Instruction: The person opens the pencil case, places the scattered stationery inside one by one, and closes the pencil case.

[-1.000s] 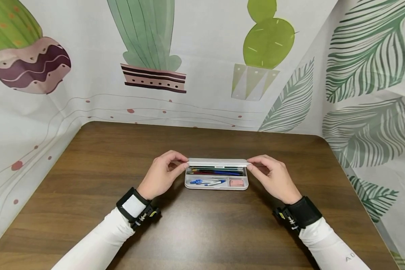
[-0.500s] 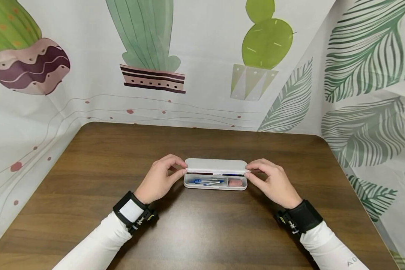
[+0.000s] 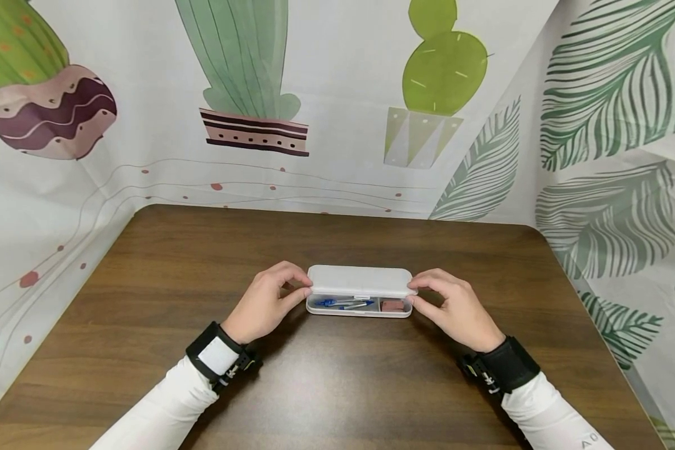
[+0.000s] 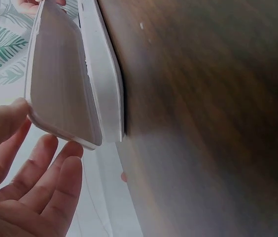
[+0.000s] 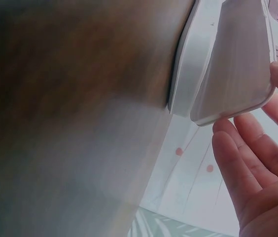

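A white pencil case (image 3: 360,314) lies on the table, its hinged lid (image 3: 360,279) tilted partly down over it. My left hand (image 3: 266,301) pinches the lid's left front corner between thumb and forefinger, and my right hand (image 3: 454,306) pinches the right one. Under the lid's raised front edge show blue-and-silver writing tools (image 3: 345,303) and a pink eraser (image 3: 392,305) in its own compartment. The case's rear compartment is hidden. Both wrist views show a gap between the lid (image 4: 62,79) and the case's side wall (image 5: 193,64).
The brown wooden table (image 3: 337,387) extends around the case on all sides. Behind it hangs a white cloth (image 3: 349,75) printed with cacti, and a leaf-patterned cloth (image 3: 613,125) hangs at the right.
The lid has swung down toward the front, both hands moving with it. The pencils in the rear compartment, visible a second ago, are now covered.
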Tool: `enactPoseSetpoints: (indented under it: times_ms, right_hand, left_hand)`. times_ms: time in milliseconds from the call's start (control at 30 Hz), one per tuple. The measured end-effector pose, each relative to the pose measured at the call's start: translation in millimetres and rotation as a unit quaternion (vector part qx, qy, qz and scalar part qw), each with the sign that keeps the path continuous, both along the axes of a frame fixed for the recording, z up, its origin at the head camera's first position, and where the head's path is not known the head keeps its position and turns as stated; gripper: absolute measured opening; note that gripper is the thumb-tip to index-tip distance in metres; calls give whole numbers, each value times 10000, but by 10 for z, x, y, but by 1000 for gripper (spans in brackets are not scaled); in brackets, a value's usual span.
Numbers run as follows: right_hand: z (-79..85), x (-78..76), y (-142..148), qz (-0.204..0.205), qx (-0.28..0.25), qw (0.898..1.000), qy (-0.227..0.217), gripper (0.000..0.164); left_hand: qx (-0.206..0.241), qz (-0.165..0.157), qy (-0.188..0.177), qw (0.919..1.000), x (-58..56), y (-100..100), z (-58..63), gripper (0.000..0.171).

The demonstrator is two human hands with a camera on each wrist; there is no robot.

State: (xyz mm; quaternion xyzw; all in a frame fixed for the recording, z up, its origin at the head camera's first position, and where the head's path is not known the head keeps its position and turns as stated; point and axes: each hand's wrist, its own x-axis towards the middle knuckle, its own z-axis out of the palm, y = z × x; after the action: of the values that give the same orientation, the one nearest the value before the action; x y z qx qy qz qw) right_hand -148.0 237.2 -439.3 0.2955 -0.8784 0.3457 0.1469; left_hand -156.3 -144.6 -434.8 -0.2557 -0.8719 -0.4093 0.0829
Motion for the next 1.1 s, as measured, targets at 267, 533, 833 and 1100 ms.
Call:
enactPoseSetpoints:
  times_ms: [267, 533, 833, 1100]
  right_hand:
    - [-3, 4, -5, 93, 145, 9998, 89, 23]
    - [3, 5, -21, 168, 337, 9991, 178, 21]
    - [2, 13, -28, 271, 497, 9982, 214, 20]
    - [-29, -1, -29, 409, 593, 9969, 304, 20]
  left_hand:
    - [-263, -99, 71, 9996, 27, 1, 25, 8]
    - [-413, -224, 139, 9988, 31, 1, 29, 9]
    - [-780, -364, 508, 9950, 37, 14, 22, 11]
    - [-1032, -440, 678, 9914, 39, 17, 7, 11]
